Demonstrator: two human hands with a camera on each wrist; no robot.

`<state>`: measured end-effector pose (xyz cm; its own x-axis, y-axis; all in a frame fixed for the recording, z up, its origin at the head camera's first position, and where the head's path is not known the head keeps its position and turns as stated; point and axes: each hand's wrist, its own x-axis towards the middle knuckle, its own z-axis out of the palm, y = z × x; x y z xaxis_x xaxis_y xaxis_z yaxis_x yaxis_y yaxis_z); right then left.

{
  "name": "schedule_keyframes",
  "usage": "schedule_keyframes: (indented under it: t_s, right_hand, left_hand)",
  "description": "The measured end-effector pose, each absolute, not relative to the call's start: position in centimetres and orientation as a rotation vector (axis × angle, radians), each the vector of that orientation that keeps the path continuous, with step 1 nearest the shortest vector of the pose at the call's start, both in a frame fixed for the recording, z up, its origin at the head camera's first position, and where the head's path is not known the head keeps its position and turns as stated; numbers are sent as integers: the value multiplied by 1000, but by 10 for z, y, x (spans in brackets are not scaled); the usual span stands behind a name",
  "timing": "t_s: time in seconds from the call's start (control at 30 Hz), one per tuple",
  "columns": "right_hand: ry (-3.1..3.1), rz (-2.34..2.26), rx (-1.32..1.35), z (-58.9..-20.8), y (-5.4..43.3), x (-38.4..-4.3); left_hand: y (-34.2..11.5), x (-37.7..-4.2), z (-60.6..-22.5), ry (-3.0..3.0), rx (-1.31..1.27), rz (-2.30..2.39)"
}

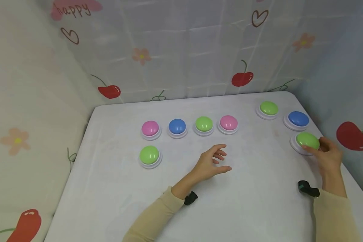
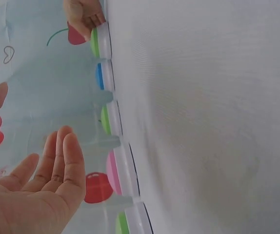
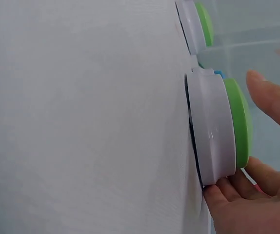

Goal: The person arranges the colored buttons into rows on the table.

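On the right of the table, my right hand (image 1: 330, 155) is at a green push button (image 1: 308, 140) with a white round base. In the right wrist view, its fingers (image 3: 257, 187) curl against the side of the base, and the thumb stands a little off the green dome. The button sits flat on the table. My left hand (image 1: 211, 163) hovers over the middle of the table, holding nothing, its fingers loosely bent and the thumb apart. Nearest to it are a pink button (image 1: 229, 123) and a green button (image 1: 204, 124).
A blue button (image 1: 298, 119) and another green button (image 1: 269, 108) stand behind the right hand. Farther left are a blue button (image 1: 177, 126), a pink button (image 1: 150, 128) and a green button (image 1: 149, 155). A printed curtain (image 1: 184, 67) hangs behind the white table (image 1: 245, 208).
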<state>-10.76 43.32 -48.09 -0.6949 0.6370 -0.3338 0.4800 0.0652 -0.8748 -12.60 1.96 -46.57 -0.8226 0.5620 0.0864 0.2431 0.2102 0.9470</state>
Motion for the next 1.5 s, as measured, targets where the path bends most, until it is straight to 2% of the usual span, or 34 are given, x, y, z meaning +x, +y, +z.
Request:
schedule_keyframes:
  t_s: [0.3, 0.87, 1.07, 1.5]
  right_hand:
    - [-2398, 1510, -1146, -492, 438, -107]
    - [-2280, 1598, -1199, -486, 432, -111]
    - [-2328, 1603, -1037, -474, 404, -114]
    - [-2656, 1481, -320, -450, 306, -127]
  left_hand:
    - [19, -129, -469, 2198, 711, 1648]
    - [28, -144, -474, 2247, 688, 1629]
    - [29, -156, -470, 2266, 676, 1625]
    - [28, -168, -464, 2300, 596, 1658]
